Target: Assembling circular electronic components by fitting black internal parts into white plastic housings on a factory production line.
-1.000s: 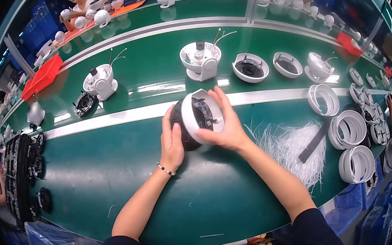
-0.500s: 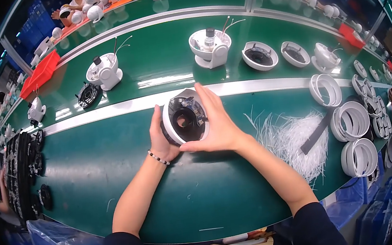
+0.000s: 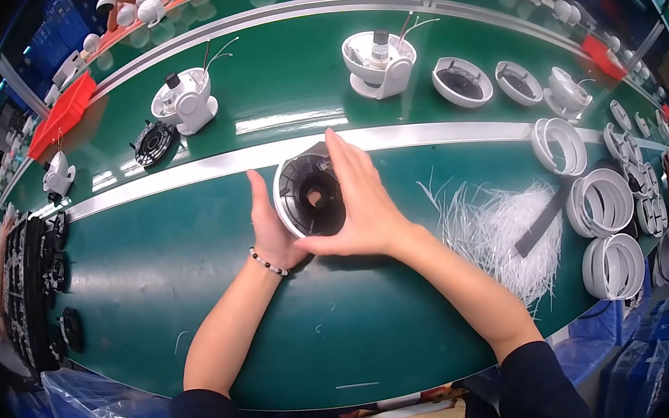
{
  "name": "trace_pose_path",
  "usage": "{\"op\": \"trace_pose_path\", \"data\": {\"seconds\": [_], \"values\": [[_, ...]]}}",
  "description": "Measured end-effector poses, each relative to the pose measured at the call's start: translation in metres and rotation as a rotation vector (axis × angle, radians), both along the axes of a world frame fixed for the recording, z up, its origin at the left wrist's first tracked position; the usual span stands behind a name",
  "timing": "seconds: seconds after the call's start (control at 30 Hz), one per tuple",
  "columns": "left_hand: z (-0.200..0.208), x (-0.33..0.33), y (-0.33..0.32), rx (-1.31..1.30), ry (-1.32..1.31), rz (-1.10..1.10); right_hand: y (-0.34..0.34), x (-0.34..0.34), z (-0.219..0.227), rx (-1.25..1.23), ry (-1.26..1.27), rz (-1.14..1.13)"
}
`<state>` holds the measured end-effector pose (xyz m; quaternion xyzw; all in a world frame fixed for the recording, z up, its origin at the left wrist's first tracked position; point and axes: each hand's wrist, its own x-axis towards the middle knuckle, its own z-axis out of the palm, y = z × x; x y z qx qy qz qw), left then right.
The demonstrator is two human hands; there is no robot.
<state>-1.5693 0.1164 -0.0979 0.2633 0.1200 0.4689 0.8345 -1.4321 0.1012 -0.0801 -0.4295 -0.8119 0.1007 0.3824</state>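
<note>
Over the middle of the green bench, a round white-rimmed housing (image 3: 287,212) is held between my hands, tilted with its black ribbed inside and round central opening toward me. My right hand (image 3: 363,206) wraps its right side, thumb along the lower rim and fingers over the top. Against its left side rests my left hand (image 3: 271,229), thumb raised off the rim and the other fingers hidden behind the housing. A bit of circuit board shows at the top, beside my right fingers.
Loose white strips (image 3: 503,243) and a dark flat bar (image 3: 540,223) lie at right, beside stacked white rings (image 3: 600,203). White half-built units (image 3: 380,63) and a black round frame (image 3: 154,143) stand beyond the metal strip (image 3: 214,169). Black parts (image 3: 30,293) line the left edge.
The housing has turned, showing more of its black ribbed inside and less circuit board. My left thumb has moved away from its rim. The whole view has shifted slightly.
</note>
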Motion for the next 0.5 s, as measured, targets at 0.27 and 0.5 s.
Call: {"op": "trace_pose_path", "data": {"seconds": [0.27, 0.5], "values": [[-0.003, -0.017, 0.009, 0.005, 0.103, -0.037, -0.002, -0.012, 0.001, -0.06, -0.025, -0.044], [0.009, -0.036, 0.011, 0.054, -0.119, -0.082, 0.001, -0.036, -0.004, 0.206, -0.005, -0.109]]}}
